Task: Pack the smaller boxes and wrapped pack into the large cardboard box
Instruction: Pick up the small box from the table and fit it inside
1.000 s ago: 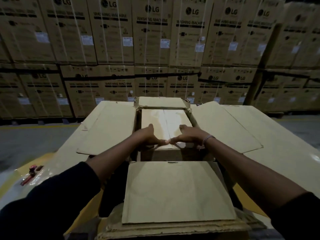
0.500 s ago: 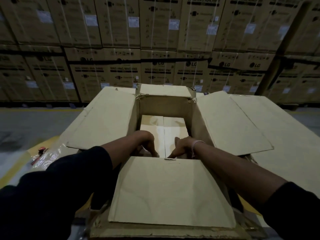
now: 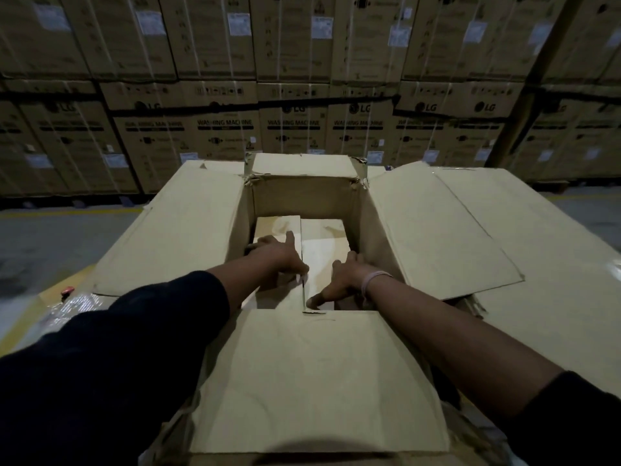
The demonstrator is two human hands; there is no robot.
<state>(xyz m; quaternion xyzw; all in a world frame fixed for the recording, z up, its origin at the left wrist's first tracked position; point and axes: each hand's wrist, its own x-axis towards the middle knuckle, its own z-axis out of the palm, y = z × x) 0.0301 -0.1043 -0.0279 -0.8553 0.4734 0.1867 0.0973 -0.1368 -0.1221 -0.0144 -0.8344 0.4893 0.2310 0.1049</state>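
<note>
The large cardboard box (image 3: 304, 200) stands open in front of me, all of its flaps folded outward. Deep inside it lies a smaller box (image 3: 324, 242) with a seam down the middle of its pale top. My left hand (image 3: 280, 258) rests flat on the left half of that top, fingers spread. On the right half lies my right hand (image 3: 342, 280), thumb pointing toward the seam and fingers reaching to the box's right edge. Whether those fingertips bend over the edge I cannot tell. No wrapped pack shows.
The near flap (image 3: 312, 375) lies toward me and wide flaps spread left (image 3: 181, 230) and right (image 3: 437, 237). A small red object (image 3: 67, 290) and shiny plastic wrap (image 3: 69, 307) lie at the left. Stacked washing-machine cartons (image 3: 228, 129) wall off the far side.
The smaller box went from the rim down to the bottom of the large box. Both hands followed it down and moved from its near edge onto its top.
</note>
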